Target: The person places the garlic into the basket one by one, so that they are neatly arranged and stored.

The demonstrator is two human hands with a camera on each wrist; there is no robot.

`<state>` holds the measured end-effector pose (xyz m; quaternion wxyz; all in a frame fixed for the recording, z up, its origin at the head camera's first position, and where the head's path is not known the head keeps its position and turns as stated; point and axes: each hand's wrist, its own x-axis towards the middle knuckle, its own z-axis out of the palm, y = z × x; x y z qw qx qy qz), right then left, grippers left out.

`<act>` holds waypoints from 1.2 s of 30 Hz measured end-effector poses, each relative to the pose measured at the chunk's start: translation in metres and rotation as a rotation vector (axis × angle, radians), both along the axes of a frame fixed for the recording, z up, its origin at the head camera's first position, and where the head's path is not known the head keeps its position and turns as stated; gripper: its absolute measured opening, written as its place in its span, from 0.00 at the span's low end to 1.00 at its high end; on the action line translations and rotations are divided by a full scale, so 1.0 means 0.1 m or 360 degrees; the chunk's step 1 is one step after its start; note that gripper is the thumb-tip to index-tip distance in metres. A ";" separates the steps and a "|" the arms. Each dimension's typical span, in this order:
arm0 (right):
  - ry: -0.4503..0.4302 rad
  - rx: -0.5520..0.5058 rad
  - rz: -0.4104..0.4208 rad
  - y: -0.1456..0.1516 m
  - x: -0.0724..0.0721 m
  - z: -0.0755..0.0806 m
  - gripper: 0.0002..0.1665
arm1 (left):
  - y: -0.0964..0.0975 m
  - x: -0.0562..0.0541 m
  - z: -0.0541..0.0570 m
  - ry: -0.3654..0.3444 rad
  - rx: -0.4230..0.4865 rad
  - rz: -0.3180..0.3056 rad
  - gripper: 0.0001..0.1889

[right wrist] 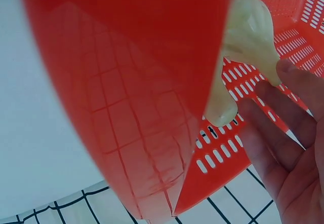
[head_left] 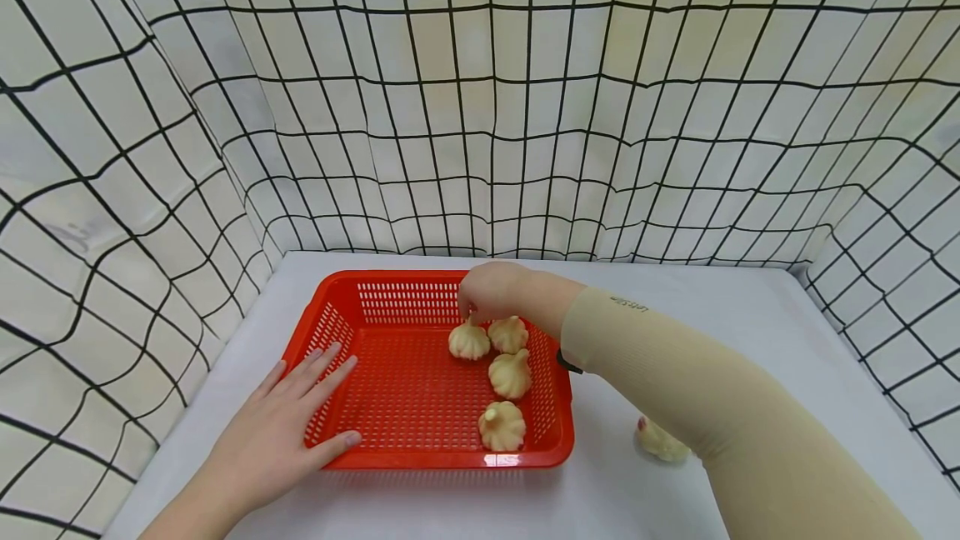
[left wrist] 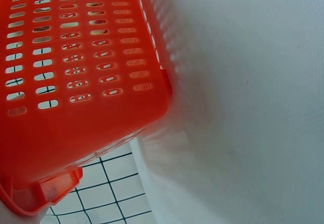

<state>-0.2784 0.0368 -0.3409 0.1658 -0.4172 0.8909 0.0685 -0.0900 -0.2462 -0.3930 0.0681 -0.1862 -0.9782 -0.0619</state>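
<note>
In the head view, my right hand (head_left: 495,290) reaches over the far side of a red plastic basket (head_left: 450,461). Its fingertips pinch the stem of a garlic bulb (head_left: 468,342) close over the basket floor. The right wrist view shows the thumb and fingers at the stem tip of that pale bulb (right wrist: 251,36). Three more garlic bulbs line the basket's right side: one at the back (head_left: 508,335), another in the middle (head_left: 510,375), the last near the front (head_left: 502,427). My left hand (head_left: 273,432) lies with spread, straight fingers over the basket's left rim.
On the white table (head_left: 600,498), right of the basket, lies a pale lumpy object (head_left: 662,442) with a reddish spot, partly covered by the right sleeve (head_left: 697,373). Black netting (head_left: 491,136) over white sheeting closes off the back and both sides.
</note>
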 end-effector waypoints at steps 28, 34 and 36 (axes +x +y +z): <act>0.0071 0.0044 -0.0051 0.04 0.01 0.00 0.12 | 0.00 0.00 -0.01 -0.0008 -0.0001 0.0000 0.47; 0.0041 -0.0010 -0.0085 0.07 0.00 0.05 0.16 | 0.00 0.00 -0.01 -0.0004 -0.0003 -0.0006 0.47; 0.0035 -0.0039 -0.0102 0.09 -0.01 0.07 0.18 | 0.00 0.00 -0.01 0.0000 -0.0003 -0.0008 0.47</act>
